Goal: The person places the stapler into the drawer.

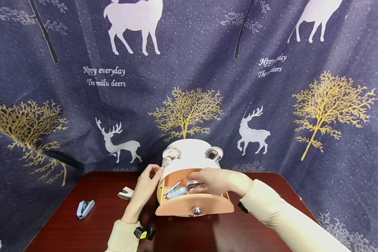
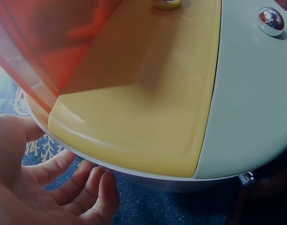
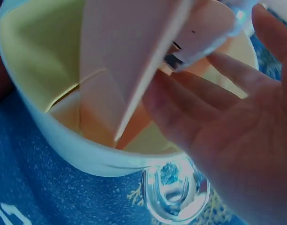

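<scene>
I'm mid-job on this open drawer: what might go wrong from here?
The right hand, gripping the pale stapler, may knock the blue stapler beside it. It could get pinched if the open drawer closes. The box might shift if bumped, with only the left hand at its side.

White lettering on the blue cloth reads "Hppy everyday The milu deers" (twice, once creased).

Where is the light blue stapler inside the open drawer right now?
In the head view, the light blue stapler is in the left part of the open orange drawer, just left of the right hand.
</scene>
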Available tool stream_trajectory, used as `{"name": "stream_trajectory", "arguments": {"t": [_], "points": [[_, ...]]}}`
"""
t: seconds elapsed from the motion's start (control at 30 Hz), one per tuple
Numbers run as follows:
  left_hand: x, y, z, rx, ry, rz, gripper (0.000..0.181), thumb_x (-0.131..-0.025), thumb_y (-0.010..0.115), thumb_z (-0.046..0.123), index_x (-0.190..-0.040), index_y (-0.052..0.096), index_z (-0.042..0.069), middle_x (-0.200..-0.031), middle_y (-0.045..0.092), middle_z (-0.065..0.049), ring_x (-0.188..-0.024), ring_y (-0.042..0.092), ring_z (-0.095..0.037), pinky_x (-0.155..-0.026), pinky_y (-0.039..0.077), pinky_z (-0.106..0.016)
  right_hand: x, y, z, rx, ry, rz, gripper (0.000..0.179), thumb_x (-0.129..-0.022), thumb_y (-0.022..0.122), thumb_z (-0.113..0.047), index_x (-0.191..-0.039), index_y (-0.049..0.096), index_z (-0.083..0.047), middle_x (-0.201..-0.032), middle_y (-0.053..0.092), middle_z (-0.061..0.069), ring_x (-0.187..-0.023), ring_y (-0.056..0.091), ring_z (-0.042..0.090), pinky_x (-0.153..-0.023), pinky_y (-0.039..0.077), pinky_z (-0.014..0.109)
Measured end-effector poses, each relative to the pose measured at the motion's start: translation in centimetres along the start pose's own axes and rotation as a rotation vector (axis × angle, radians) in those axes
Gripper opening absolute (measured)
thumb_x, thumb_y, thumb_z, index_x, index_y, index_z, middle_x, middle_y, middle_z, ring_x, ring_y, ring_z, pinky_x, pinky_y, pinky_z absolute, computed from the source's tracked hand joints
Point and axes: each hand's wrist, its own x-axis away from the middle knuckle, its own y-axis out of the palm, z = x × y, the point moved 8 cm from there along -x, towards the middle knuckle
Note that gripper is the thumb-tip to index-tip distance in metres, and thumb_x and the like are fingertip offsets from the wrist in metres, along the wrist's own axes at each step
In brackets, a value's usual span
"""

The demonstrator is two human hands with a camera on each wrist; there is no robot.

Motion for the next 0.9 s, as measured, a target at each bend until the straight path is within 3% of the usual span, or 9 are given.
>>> {"name": "stream_trajectory", "arguments": {"t": [0.17, 0.27, 0.33, 0.47, 0.53, 0.77, 0.9], "points": [[-0.1, 0.1, 0.0, -0.001, 0.005, -0.004, 0.03, -0.097, 0.061, 0.039, -0.106, 0.062, 0.011, -0.091, 0.06, -0.004, -0.085, 0.054, -0.017, -0.075, 0.042, -0.03, 1.7, -0.5, 1.2, -0.119, 0.135, -0.002, 0.05, -0.098, 0.056, -0.046, -0.137, 0.055, -0.015, -0.127, 0.059, -0.004, -0.097, 0.058, 0.009, -0.091, 0.045, 0.031], [-0.1, 0.1, 0.0, -0.003, 0.005, -0.004, 0.03, -0.096, 0.061, 0.04, -0.106, 0.062, 0.011, -0.091, 0.06, -0.004, -0.085, 0.054, -0.017, -0.075, 0.042, -0.03, 2.7, -0.9, 1.3, -0.139, 0.157, 0.036, 0.053, -0.097, 0.055, -0.049, -0.141, 0.052, -0.019, -0.137, 0.053, -0.006, -0.112, 0.055, 0.011, -0.097, 0.042, 0.033], [-0.1, 0.1, 0.0, -0.006, 0.003, -0.003, 0.03, -0.096, 0.061, 0.04, -0.106, 0.062, 0.011, -0.091, 0.061, -0.004, -0.085, 0.055, -0.017, -0.075, 0.043, -0.03, 3.4, -1.1, 1.2, -0.133, 0.135, 0.071, 0.05, -0.099, 0.054, -0.046, -0.14, 0.053, -0.018, -0.136, 0.054, -0.006, -0.113, 0.055, 0.011, -0.098, 0.042, 0.033], [0.0, 0.0, -0.1, 0.0, 0.0, -0.001, 0.028, -0.097, 0.061, 0.038, -0.105, 0.062, 0.011, -0.091, 0.061, -0.004, -0.085, 0.055, -0.018, -0.075, 0.043, -0.03, 4.9, -1.7, 0.9, -0.153, 0.118, 0.147, 0.05, -0.099, 0.054, -0.044, -0.139, 0.053, -0.013, -0.12, 0.064, -0.003, -0.093, 0.06, 0.008, -0.09, 0.046, 0.033], [-0.1, 0.0, 0.0, -0.001, 0.002, -0.001, 0.028, -0.097, 0.061, 0.037, -0.105, 0.062, 0.011, -0.091, 0.061, -0.004, -0.085, 0.055, -0.017, -0.075, 0.043, -0.03, 5.7, -2.0, 1.0, -0.187, 0.122, 0.187, 0.051, -0.099, 0.055, -0.042, -0.139, 0.053, -0.011, -0.119, 0.065, -0.001, -0.095, 0.061, 0.008, -0.09, 0.047, 0.034], [-0.1, 0.1, 0.0, -0.003, 0.005, 0.0, 0.028, -0.097, 0.061, 0.037, -0.106, 0.062, 0.011, -0.092, 0.061, -0.004, -0.085, 0.056, -0.018, -0.075, 0.043, -0.03, 9.4, -2.4, 2.4, -0.254, 0.185, 0.371, 0.05, -0.098, 0.059, -0.04, -0.138, 0.053, -0.011, -0.125, 0.063, 0.002, -0.11, 0.061, 0.02, -0.091, 0.048, 0.037], [-0.1, 0.0, 0.0, -0.006, -0.001, 0.001, 0.028, -0.097, 0.061, 0.037, -0.106, 0.062, 0.011, -0.092, 0.06, -0.005, -0.086, 0.055, -0.018, -0.076, 0.043, -0.031, 12.0, -2.3, 4.0, -0.27, 0.306, 0.475, 0.047, -0.097, 0.062, -0.037, -0.137, 0.054, -0.014, -0.124, 0.064, 0.002, -0.109, 0.063, 0.019, -0.088, 0.05, 0.035]]}}
